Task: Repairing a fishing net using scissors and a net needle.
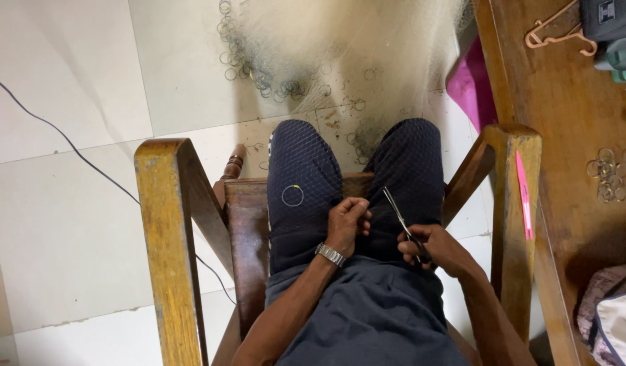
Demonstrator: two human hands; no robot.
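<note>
Your right hand (440,247) is closed around the handles of scissors (402,220), blades pointing away over your lap. Your left hand (347,224), watch on the wrist, pinches fine fishing net (313,169) draped across your knees. One metal ring (292,196) lies on your left thigh. Farther off, the net trails onto the tiled floor (62,102), its edge already lined with rings (258,74); loose rings (611,173) wait on the wooden table (563,108).

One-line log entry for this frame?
left hand: pinching net on lap | right hand: holding scissors, blades up | ring: on left thigh | seated, wooden chair
</note>
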